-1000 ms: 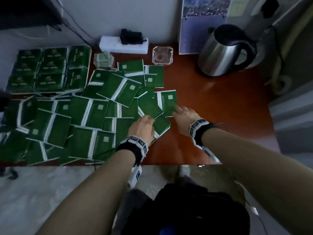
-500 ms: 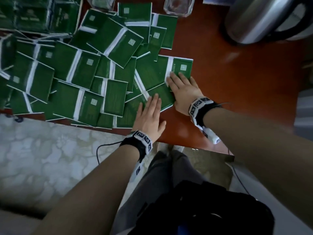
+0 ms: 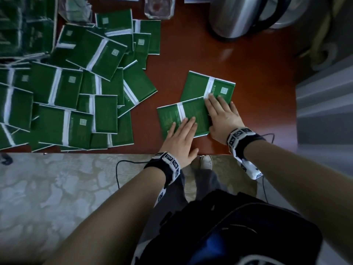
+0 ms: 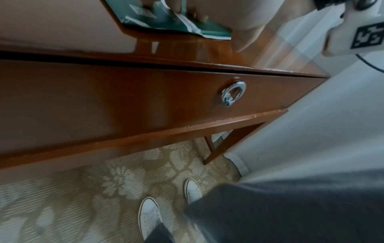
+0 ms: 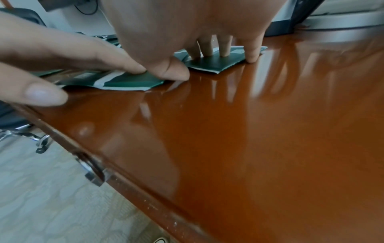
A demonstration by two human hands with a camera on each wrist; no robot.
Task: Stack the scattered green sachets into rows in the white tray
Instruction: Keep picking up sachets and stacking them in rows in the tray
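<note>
Writing: though each sachet bears a white band and a small pale square, no print is legible.
Left hand (image 3: 180, 141): flat, fingers straight, pressing the near sachet (image 3: 177, 115).
Right hand (image 3: 222, 117): fingers spread, resting on the far sachet (image 3: 202, 85).
Pile (image 3: 76, 83): scattered left, apart from both.
Tray (image 3: 54, 25): far left, partly filled.
Edge: desk (image 3: 248, 73) bare beyond the kettle (image 3: 235, 16); the near sachet lies close to the front edge.

— Where were the green sachets (image 3: 72, 88) seen?
— Heaped flat and overlapping at the desk's left; two sachets (image 3: 198, 104) were set apart, overlapped. More were laid inside the white tray (image 3: 54, 25).
</note>
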